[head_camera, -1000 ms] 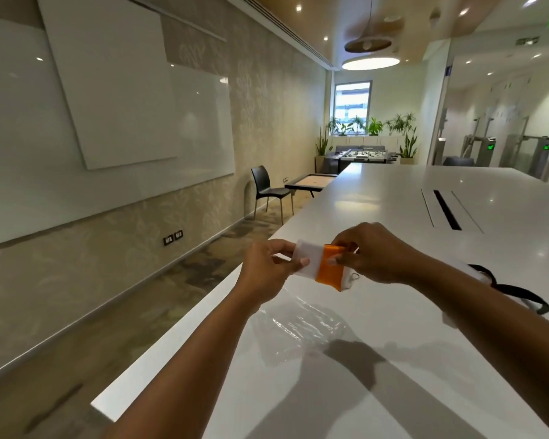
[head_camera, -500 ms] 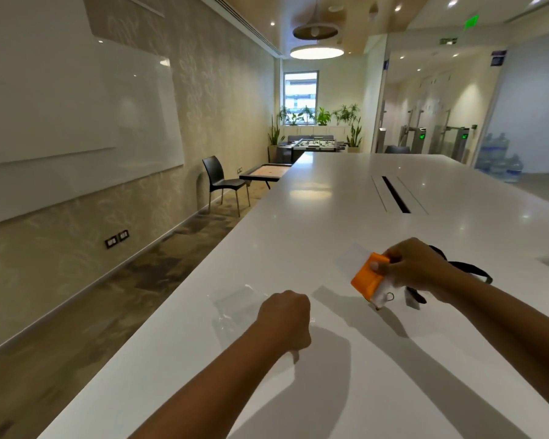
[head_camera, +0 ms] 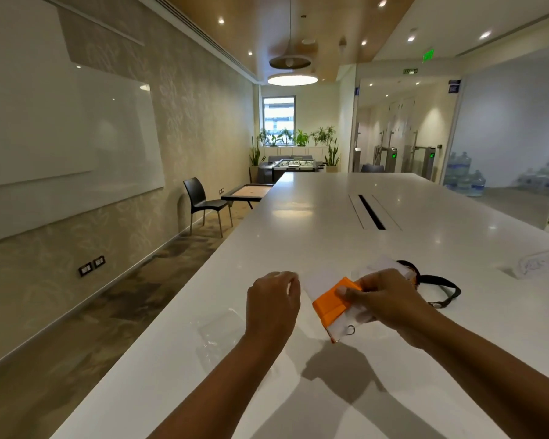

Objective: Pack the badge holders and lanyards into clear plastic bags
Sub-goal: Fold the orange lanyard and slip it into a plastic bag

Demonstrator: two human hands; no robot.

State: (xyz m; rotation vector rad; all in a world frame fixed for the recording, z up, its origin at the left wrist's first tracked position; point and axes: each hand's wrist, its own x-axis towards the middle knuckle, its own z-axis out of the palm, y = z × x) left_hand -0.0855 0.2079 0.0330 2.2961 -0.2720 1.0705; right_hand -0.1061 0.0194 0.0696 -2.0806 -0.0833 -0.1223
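Badge holder: the orange-and-white badge holder (head_camera: 332, 307) is just right of the frame's centre, held above the white table (head_camera: 314, 223).
Long axis: it slants from upper left to lower right in the frame.
Which way it points: its plain white end points up-left towards my left hand. The end with the metal ring (head_camera: 351, 329) is lowest and nearest me.
Right hand: my right hand (head_camera: 390, 299) grips the holder, thumb across the orange band.
Left hand: my left hand (head_camera: 271, 304) is loosely curled with nothing in it, just beside the white end. I cannot tell whether it touches.
Bag: a clear plastic bag (head_camera: 217, 332) lies flat on the table, lower left of my left hand.
Lanyard: a black lanyard (head_camera: 444, 289) lies on the table behind my right hand.
Change: half a second ago my left hand was down by the bag; now it is raised next to the holder.
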